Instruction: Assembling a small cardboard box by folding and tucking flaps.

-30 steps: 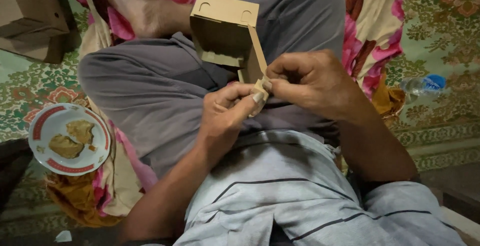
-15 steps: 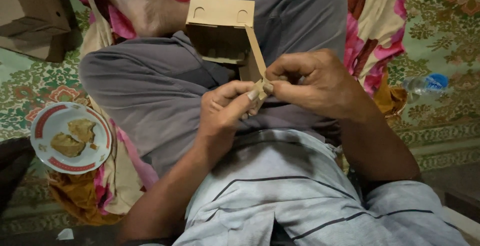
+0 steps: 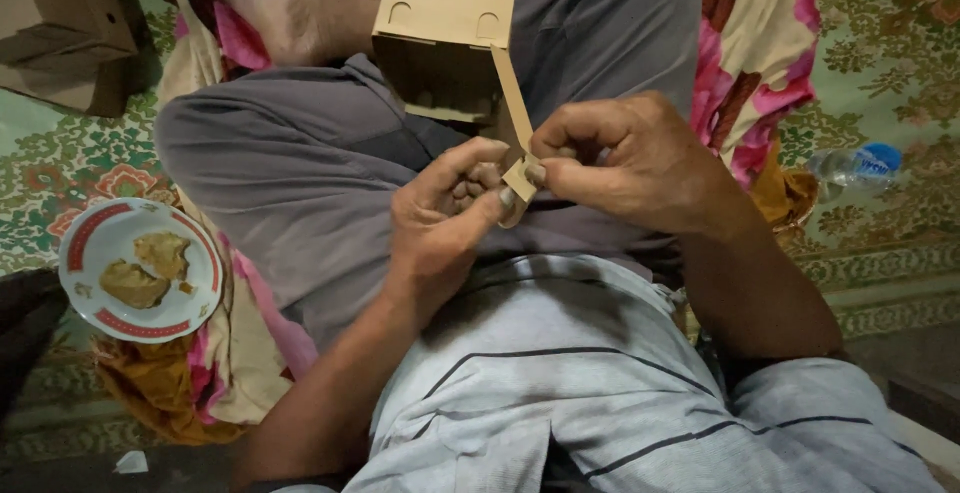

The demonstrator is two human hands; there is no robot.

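A small tan cardboard box (image 3: 445, 48) hangs over my lap, above crossed legs in grey trousers. A long narrow flap (image 3: 512, 118) runs from the box down to my hands. My left hand (image 3: 450, 218) pinches the flap's folded end with thumb and curled fingers. My right hand (image 3: 625, 158) grips the same end from the right, fingertips meeting the left thumb. The box's open side faces me and its inside is in shadow.
A white plate with a red rim (image 3: 140, 270) holding brownish paste lies on the floor at left. A larger brown cardboard box (image 3: 65, 28) sits at top left. A plastic water bottle (image 3: 855, 165) lies at right on patterned green carpet, beside flowered cloth (image 3: 760, 63).
The box has risen slightly and tipped a little, and both hands have shifted marginally on the flap's end. Their grip is unchanged.
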